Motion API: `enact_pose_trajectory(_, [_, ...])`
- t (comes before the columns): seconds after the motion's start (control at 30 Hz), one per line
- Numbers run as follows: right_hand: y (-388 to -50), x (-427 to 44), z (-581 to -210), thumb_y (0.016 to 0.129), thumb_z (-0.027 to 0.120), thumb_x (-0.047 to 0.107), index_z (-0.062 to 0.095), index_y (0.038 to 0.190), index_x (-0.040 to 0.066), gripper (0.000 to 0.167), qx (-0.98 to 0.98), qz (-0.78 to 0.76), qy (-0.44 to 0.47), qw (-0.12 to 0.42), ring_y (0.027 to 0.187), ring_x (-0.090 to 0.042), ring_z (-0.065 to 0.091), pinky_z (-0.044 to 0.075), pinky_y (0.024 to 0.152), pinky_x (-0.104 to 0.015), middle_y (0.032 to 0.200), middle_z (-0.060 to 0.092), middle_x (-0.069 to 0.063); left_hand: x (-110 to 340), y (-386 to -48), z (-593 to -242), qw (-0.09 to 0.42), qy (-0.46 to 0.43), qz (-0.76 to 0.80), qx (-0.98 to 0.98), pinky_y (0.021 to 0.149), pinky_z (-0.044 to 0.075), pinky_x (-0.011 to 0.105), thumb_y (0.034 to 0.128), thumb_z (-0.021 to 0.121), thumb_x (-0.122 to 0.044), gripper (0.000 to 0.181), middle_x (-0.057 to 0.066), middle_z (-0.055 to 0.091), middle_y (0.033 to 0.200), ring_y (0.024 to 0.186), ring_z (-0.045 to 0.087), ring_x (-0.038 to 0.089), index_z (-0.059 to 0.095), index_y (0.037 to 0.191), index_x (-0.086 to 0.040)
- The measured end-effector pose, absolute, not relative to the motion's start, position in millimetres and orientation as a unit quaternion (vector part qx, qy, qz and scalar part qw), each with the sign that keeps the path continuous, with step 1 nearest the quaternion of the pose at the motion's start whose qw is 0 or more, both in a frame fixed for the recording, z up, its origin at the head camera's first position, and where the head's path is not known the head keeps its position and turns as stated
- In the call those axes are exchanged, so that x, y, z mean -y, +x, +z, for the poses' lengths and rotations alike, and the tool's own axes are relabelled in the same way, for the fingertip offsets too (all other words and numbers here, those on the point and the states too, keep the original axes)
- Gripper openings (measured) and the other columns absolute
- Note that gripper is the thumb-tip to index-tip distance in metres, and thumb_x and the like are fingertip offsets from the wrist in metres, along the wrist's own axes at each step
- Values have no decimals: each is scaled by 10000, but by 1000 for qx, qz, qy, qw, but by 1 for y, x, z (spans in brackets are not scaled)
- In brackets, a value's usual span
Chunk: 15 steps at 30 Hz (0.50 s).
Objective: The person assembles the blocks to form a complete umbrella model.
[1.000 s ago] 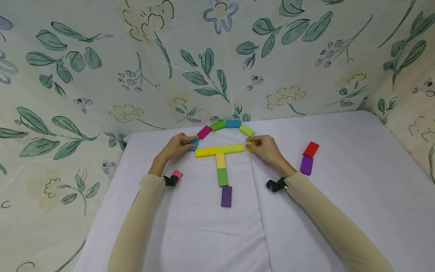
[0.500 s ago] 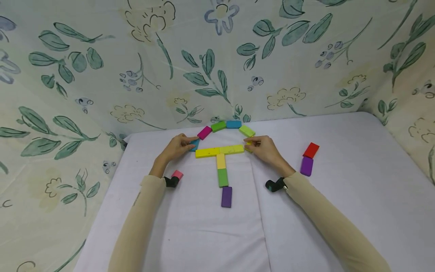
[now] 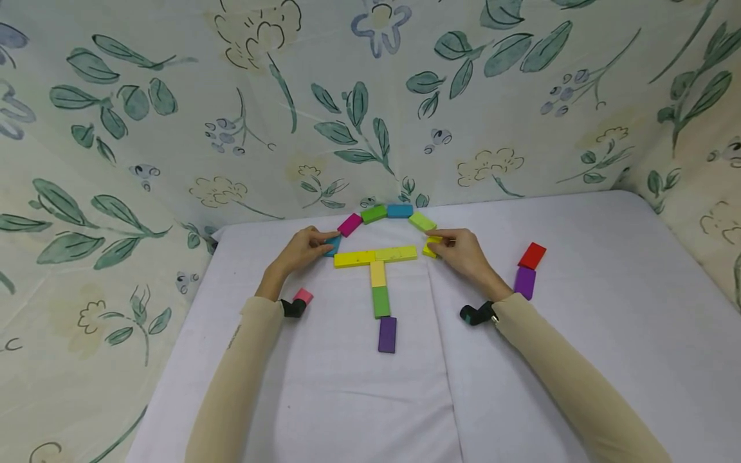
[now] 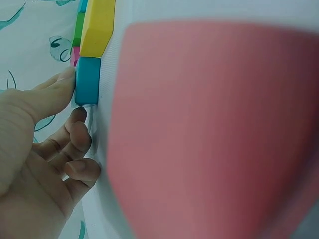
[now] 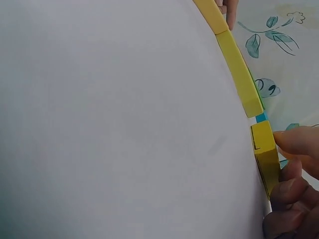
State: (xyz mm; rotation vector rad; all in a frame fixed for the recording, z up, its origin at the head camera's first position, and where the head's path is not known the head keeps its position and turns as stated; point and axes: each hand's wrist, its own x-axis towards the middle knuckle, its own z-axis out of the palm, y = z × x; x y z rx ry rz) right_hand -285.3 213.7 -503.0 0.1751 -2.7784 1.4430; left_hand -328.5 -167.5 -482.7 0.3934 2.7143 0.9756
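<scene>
My left hand (image 3: 301, 251) pinches a blue block (image 3: 332, 245) at the arc's left end; the left wrist view shows thumb and forefinger at that blue block (image 4: 87, 82). At the opposite end, my right hand (image 3: 463, 254) grips a small yellow block (image 3: 430, 247) between thumb and fingers, partly hiding it. Magenta (image 3: 350, 224), green (image 3: 373, 214), blue (image 3: 399, 211) and lime (image 3: 422, 221) blocks curve between the hands. Below them lies a bar of two yellow blocks (image 3: 375, 256). From its middle a stem runs down: pale yellow (image 3: 378, 274), green (image 3: 381, 302) and purple (image 3: 387, 334) blocks.
A pink block (image 3: 303, 295) lies by the left wrist camera and looms large in the left wrist view. To the right, a red block (image 3: 532, 255) touches a purple block (image 3: 525, 282). White cloth (image 3: 347, 411) covers the table; a floral curtain (image 3: 260, 128) hangs behind.
My right hand has shifted slightly right with the yellow block, leaving more of it visible and widening the gap to the yellow bar. The left hand stays at the blue block.
</scene>
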Motion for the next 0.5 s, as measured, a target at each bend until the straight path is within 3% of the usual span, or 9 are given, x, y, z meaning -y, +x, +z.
enact_pose_trajectory(0.5, [-289,-209,-501,972,734,223,721,1316,131,356,899,432,55,-40,866,-208,508,386,644,-235,933,603,-93,166,-327,-482,115,123,338,-926,781,421,305,1020,672,-211,417,123,534,1040,938,496,262,624,1433,-245])
